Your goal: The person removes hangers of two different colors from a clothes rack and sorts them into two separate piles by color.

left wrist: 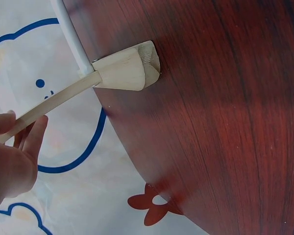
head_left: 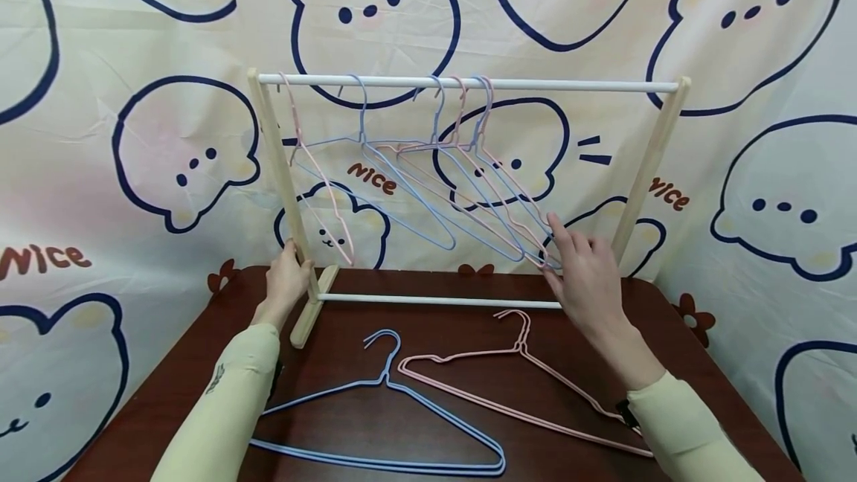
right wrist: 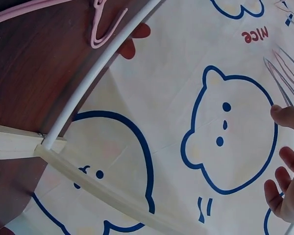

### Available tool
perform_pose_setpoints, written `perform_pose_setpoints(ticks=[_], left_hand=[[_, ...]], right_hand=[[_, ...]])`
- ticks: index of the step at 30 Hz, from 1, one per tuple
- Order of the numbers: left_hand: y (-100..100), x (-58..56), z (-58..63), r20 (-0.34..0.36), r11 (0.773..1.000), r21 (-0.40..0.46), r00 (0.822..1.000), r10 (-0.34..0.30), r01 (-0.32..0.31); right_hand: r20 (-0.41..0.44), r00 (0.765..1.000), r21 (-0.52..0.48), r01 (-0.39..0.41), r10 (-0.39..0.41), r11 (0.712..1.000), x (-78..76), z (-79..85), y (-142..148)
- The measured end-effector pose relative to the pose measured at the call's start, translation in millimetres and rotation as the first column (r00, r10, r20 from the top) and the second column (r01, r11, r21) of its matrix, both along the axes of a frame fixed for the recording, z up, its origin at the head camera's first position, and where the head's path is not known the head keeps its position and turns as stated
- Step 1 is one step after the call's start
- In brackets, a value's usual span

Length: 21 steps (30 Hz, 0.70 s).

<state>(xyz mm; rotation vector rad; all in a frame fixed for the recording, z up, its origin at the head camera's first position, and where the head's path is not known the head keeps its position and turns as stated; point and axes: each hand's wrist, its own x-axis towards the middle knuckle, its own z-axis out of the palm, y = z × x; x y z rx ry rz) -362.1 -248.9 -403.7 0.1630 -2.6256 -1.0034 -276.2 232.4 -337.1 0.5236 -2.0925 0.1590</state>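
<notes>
A small clothes rack with a white top bar (head_left: 582, 85) and pale wooden posts stands on the table. My left hand (head_left: 284, 285) grips its left post (head_left: 284, 177) low down, thumb and fingers around the wood (left wrist: 56, 102) in the left wrist view. Several thin hangers hang from the bar: a pink hanger (head_left: 299, 132) at far left, a blue hanger (head_left: 363, 114) beside it, others bunched rightward. At the lower right ends of this bunch is my right hand (head_left: 592, 285), fingers loosely spread. Whether it touches them I cannot tell.
On the table (head_left: 335, 407) in front of the rack lie blue hangers (head_left: 386, 376) at left and pink hangers (head_left: 522, 346) at right, partly behind my right forearm. The rack's lower bar (head_left: 435, 301) runs just above the table's back edge. A patterned cloth (head_left: 167, 266) hangs behind.
</notes>
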Motion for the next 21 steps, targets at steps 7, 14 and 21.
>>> perform_pose_setpoints(ticks=[7,14,21], left_hand=[[-1.6,-1.2,-1.7,-0.02,1.0,-0.012,1.0,-0.014,0.014],[-2.0,-1.3,0.0,-0.028,1.0,-0.014,0.999,-0.022,0.022],[-0.7,1.2,1.5,-0.018,1.0,-0.007,1.0,-0.021,0.021]], right_hand=[[-0.049,0.999,0.021,-0.011,0.012,1.0,-2.0,2.0,-0.7],[-0.074,0.996,0.016,-0.044,0.045,0.999,0.4,3.7,-0.9],[-0.073,0.991,-0.082,-0.114,0.108,0.99,4.7,2.7,-1.7]])
